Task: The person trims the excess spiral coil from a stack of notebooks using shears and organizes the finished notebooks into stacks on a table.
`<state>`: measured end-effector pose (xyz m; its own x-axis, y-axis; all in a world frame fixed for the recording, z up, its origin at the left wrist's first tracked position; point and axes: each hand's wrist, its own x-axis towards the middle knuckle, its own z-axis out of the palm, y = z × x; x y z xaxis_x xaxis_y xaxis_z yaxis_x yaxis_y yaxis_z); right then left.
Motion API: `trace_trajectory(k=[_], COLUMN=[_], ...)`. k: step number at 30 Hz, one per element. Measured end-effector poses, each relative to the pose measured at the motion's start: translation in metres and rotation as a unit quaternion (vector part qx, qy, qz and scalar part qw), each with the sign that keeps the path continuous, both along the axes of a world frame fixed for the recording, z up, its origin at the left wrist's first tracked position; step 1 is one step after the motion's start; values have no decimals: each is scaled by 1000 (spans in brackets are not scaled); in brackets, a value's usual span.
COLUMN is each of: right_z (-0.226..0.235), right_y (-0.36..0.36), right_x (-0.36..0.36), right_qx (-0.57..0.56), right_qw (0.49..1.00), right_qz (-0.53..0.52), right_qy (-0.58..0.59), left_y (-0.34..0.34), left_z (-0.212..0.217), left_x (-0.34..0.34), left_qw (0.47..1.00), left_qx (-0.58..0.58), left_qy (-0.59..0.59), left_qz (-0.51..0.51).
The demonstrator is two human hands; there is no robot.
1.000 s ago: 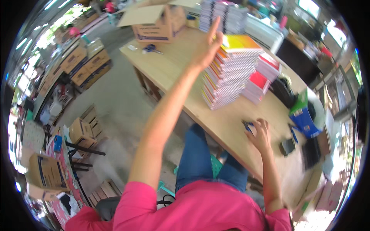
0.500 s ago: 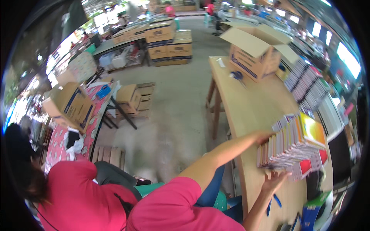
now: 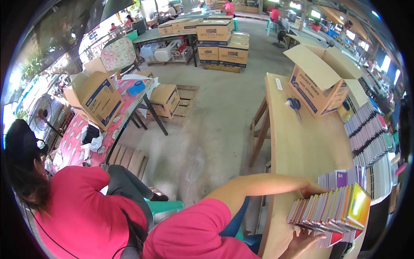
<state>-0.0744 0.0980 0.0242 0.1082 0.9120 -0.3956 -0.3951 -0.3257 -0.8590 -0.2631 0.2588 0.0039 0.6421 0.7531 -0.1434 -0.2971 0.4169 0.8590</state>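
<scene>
A row of spiral notebooks stands on edge on the wooden table, with a yellow cover at its right end. My left hand reaches to the row's far side and touches it; its fingertips are partly hidden by the notebooks. On the near side, my right hand has its fingers spread, close against the lower edges of the row. Purple-covered notebooks stand just beyond my left hand. Red-covered notebooks show beneath the near side of the row.
On the table lie dark-handled scissors beside an open carton. More notebook stacks line the right side. At my left sits a person in a pink shirt, by a pink-covered table bearing another open carton.
The view has swung, so the table and cartons appear farther right and lower. Both hands stay at the notebook row, the left now farther along its far side. A blue-handled tool has left view.
</scene>
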Motion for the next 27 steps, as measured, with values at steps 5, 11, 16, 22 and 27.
trace_trajectory(k=[5,11,16,22,27], right_z=[15,-15,-44,-6,8], right_y=[-11,-15,-30,-68,-46], right_x=[5,22,6,-7,-28], right_qx=[-51,-85,-2,-39,-45], right_qw=[998,995,971,954,949], right_qz=[35,-14,-141,-220,-225], right_qy=[32,57,192,201,219], left_y=[15,7,-11,-17,-21], left_z=[5,-3,72,70,97], left_x=[13,8,4,1,-1], left_qw=[998,972,970,980,971], left_qx=[-1,-105,-144,-61,-69], left_qy=[28,73,-28,8,13], left_qz=[-52,-197,-192,-189,-230])
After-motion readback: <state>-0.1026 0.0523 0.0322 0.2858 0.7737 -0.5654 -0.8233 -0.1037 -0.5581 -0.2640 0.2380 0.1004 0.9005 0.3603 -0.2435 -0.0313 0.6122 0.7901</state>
